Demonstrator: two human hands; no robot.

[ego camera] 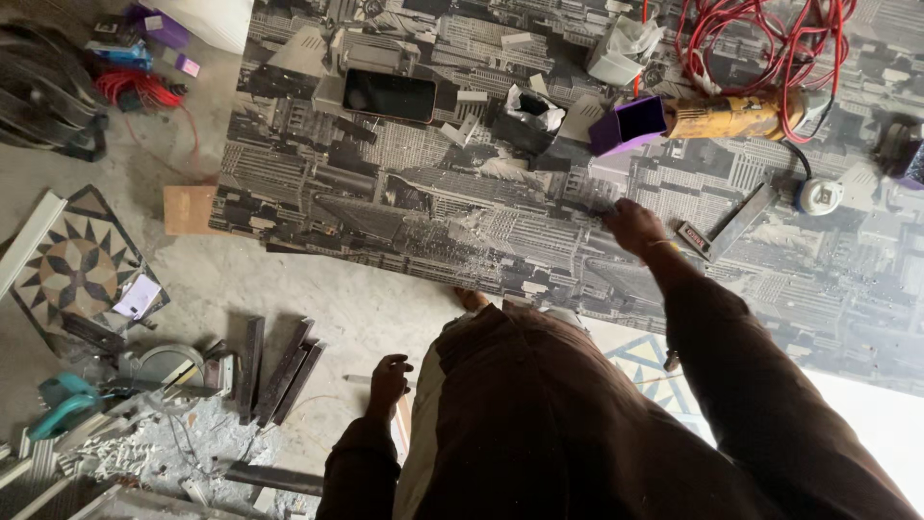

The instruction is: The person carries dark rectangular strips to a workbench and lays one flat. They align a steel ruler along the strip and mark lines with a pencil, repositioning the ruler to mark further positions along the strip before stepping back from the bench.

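Dusty concrete floor [289, 289], littered with offcuts; above it a large desk [404, 202] whose top bears a grey aerial city print.

Right hand [635, 226]: laid on the desk top near the front edge, fingers stretched toward the left, pressing flat, holding nothing. Grip loosely open.
- Just right of it: a small flat tool with a label [693, 238], then a grey metal bar [743, 221] lying slantwise. Apart from the hand.
- Behind it, well apart: a purple box [628, 125] butted against a yellow power tool [736, 116], with red cable [760, 39] coiled above.
- Further right: a white round fitting [821, 195].
- Left and behind: a black phone [390, 94], crumpled white paper [534, 104].
- Open room: bare printed surface stretches left of the hand to the desk's left edge.

Left hand [388, 376]: hanging low beside the brown garment, below desk level, over the floor. Fingers curled; whether it holds anything cannot be told.
- Nearest on the floor: dark wooden strips [279, 371] to its left.
- Further left: a patterned tile [77, 270], a teal tool [60, 400], white rubble [154, 448].
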